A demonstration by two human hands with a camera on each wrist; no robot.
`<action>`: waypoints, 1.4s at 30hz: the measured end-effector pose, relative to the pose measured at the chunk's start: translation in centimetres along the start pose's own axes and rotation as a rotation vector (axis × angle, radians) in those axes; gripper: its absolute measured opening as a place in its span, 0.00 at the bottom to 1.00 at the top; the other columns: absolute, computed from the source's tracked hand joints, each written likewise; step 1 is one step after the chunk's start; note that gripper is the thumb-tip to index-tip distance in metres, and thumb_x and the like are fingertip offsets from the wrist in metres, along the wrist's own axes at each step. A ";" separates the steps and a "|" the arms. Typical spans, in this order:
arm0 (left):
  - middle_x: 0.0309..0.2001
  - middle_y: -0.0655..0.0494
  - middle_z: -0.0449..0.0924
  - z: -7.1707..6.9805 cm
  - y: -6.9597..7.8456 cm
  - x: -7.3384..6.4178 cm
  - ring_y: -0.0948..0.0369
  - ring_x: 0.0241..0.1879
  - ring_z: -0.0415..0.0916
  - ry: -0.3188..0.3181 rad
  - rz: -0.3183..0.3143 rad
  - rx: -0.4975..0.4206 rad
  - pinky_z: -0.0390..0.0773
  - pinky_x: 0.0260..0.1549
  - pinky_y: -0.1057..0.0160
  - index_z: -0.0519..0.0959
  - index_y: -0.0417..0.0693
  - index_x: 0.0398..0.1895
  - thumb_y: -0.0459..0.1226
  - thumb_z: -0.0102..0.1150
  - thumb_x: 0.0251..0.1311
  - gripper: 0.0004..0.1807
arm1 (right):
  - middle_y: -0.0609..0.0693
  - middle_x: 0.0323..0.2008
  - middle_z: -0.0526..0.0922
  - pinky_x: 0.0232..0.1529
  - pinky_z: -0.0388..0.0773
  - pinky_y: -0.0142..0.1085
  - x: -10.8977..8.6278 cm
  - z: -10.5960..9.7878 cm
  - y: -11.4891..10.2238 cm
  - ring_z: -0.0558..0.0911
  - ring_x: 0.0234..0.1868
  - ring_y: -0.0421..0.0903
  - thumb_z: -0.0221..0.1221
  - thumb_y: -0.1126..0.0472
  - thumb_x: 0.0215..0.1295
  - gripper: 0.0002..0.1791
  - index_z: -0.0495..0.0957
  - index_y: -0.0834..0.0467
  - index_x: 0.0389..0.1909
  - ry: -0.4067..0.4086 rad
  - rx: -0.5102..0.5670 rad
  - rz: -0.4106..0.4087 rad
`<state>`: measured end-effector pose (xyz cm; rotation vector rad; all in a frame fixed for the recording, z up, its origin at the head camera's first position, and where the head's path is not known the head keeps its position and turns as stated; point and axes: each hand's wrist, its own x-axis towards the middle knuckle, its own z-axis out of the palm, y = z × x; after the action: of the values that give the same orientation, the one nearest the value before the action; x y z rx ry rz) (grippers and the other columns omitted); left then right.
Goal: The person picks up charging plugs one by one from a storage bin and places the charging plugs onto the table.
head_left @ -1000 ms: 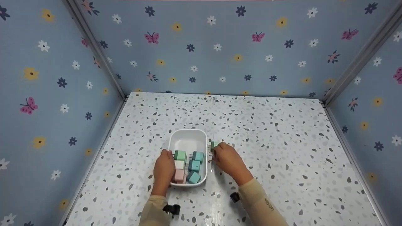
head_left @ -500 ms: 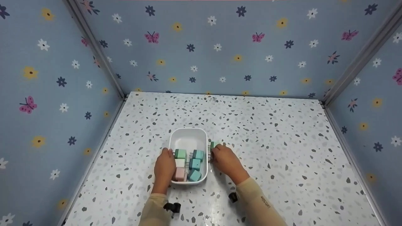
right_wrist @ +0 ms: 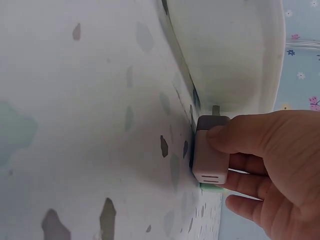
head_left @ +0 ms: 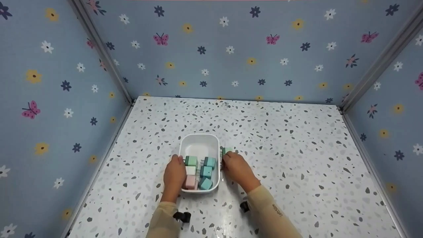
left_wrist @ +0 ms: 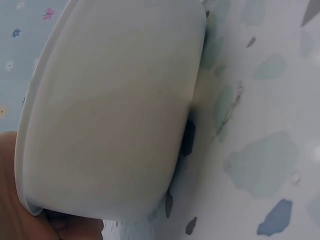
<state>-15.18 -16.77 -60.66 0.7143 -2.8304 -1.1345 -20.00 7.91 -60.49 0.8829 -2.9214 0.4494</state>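
A white plastic container (head_left: 200, 145) stands on the table with several charger plugs in its near part. Green (head_left: 191, 161), white (head_left: 190, 170) and pink (head_left: 190, 181) plugs line its left; blue plugs (head_left: 206, 172) line its right. My left hand (head_left: 175, 173) grips the container's left wall at the rim. Just outside the right wall, my right hand (head_left: 240, 170) pinches a pink charger plug (right_wrist: 211, 155), its prongs facing the container. A green charger plug (head_left: 227, 150) sits beyond those fingers, largely hidden in the right wrist view; whether they touch it, I cannot tell.
Flowered blue panels (head_left: 211, 49) close off the back and both sides of the speckled white table (head_left: 281, 138). Black wrist mounts (head_left: 182, 217) stick out at both sleeves.
The container has shifted slightly away from me, with my left hand on it. My right hand has edged left, close to the container's wall.
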 end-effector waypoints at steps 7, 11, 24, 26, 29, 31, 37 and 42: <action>0.42 0.43 0.81 0.1 0.2 0.2 0.49 0.38 0.78 0.001 0.008 -0.014 0.73 0.37 0.49 0.73 0.43 0.53 0.48 0.33 0.82 0.21 | 0.52 0.46 0.82 0.51 0.80 0.41 0.5 0.0 0.2 0.82 0.44 0.48 0.63 0.61 0.71 0.16 0.81 0.60 0.57 -0.042 -0.012 0.031; 0.41 0.42 0.81 0.0 0.3 0.2 0.48 0.38 0.78 0.008 0.016 -0.014 0.73 0.36 0.49 0.73 0.42 0.52 0.48 0.34 0.82 0.22 | 0.53 0.47 0.82 0.51 0.80 0.41 0.7 0.2 0.5 0.82 0.45 0.49 0.63 0.62 0.71 0.16 0.81 0.60 0.57 -0.028 -0.025 0.022; 0.44 0.40 0.82 0.1 0.4 0.2 0.44 0.43 0.81 0.025 0.021 -0.004 0.75 0.38 0.46 0.73 0.41 0.55 0.47 0.34 0.82 0.22 | 0.51 0.50 0.82 0.57 0.78 0.43 1.4 0.5 0.9 0.82 0.50 0.49 0.61 0.59 0.74 0.17 0.79 0.58 0.61 -0.030 -0.017 0.052; 0.44 0.41 0.82 0.2 0.4 0.2 0.45 0.42 0.81 0.020 0.014 -0.006 0.75 0.38 0.47 0.73 0.42 0.55 0.48 0.34 0.82 0.22 | 0.51 0.51 0.82 0.58 0.78 0.44 1.5 0.4 0.9 0.82 0.51 0.49 0.61 0.60 0.74 0.18 0.79 0.58 0.61 -0.041 -0.010 0.056; 0.45 0.40 0.82 0.2 0.4 0.2 0.46 0.43 0.81 0.012 0.010 -0.009 0.75 0.39 0.47 0.73 0.41 0.56 0.48 0.33 0.82 0.22 | 0.51 0.51 0.82 0.58 0.78 0.44 1.5 0.4 0.9 0.82 0.51 0.49 0.62 0.60 0.73 0.19 0.79 0.57 0.62 -0.053 0.001 0.067; 0.45 0.40 0.82 0.2 0.4 0.2 0.45 0.43 0.81 0.015 0.009 -0.005 0.75 0.39 0.46 0.73 0.41 0.56 0.48 0.33 0.82 0.22 | 0.51 0.51 0.82 0.59 0.77 0.44 1.4 0.4 0.9 0.82 0.51 0.49 0.62 0.61 0.72 0.19 0.79 0.57 0.62 -0.055 0.012 0.073; 0.46 0.39 0.83 0.1 0.4 0.2 0.43 0.44 0.82 0.024 0.015 -0.002 0.75 0.40 0.45 0.73 0.40 0.56 0.47 0.34 0.82 0.22 | 0.51 0.53 0.82 0.62 0.76 0.44 1.2 0.2 0.7 0.82 0.54 0.49 0.64 0.61 0.71 0.20 0.79 0.57 0.62 -0.042 0.030 0.091; 0.46 0.39 0.82 0.0 0.4 0.1 0.43 0.45 0.82 0.014 0.018 -0.001 0.75 0.40 0.45 0.72 0.40 0.57 0.48 0.33 0.82 0.23 | 0.50 0.50 0.82 0.60 0.77 0.43 1.0 -0.3 0.4 0.82 0.52 0.48 0.65 0.61 0.69 0.18 0.80 0.57 0.59 -0.006 0.045 0.102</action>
<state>-15.43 -16.52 -60.41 0.6920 -2.8181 -1.1240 -21.04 7.79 -60.20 0.7441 -2.9830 0.5220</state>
